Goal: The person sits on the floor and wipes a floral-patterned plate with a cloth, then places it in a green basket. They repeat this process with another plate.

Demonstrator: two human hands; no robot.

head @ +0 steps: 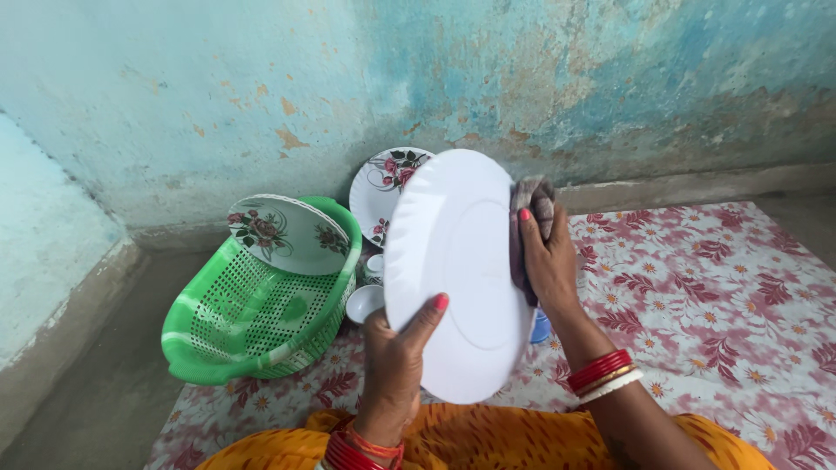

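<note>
Held thing: a large white oval plate with a fluted rim [457, 274] stood almost on edge in front of the person, its plain underside turned toward the camera.

Long axis: it ran up and down with a slight lean, the upper end near the wall and the lower end over the lap in orange cloth [461, 439].

Left hand [394, 365]: it gripped the plate low on its left edge, thumb laid across the back; the fingers behind could not be seen. Its grip was pressed together on the rim.

Right hand [547, 261]: it sat higher, at the plate's right edge, with its grip closed on a bunched grey-brown cloth [533, 204] pressed to the rim.

Which hand lay nearer: both touched the plate; the left carried it from below, and the right met it from the side through the cloth.

Way from grip to plate: the plate lay up and to the right of the left hand, and to the left of the right hand.

Around it: a green perforated plastic basket [261, 322], tipped on its side, held a rose-patterned plate [287, 233]. A second rose-patterned plate [387, 187] leaned on the peeling blue wall [261, 87], partly behind the held plate. A small white cup [364, 302] lay near the basket's mouth. All of it rested on a red-and-white flowered floor mat [714, 296].
</note>
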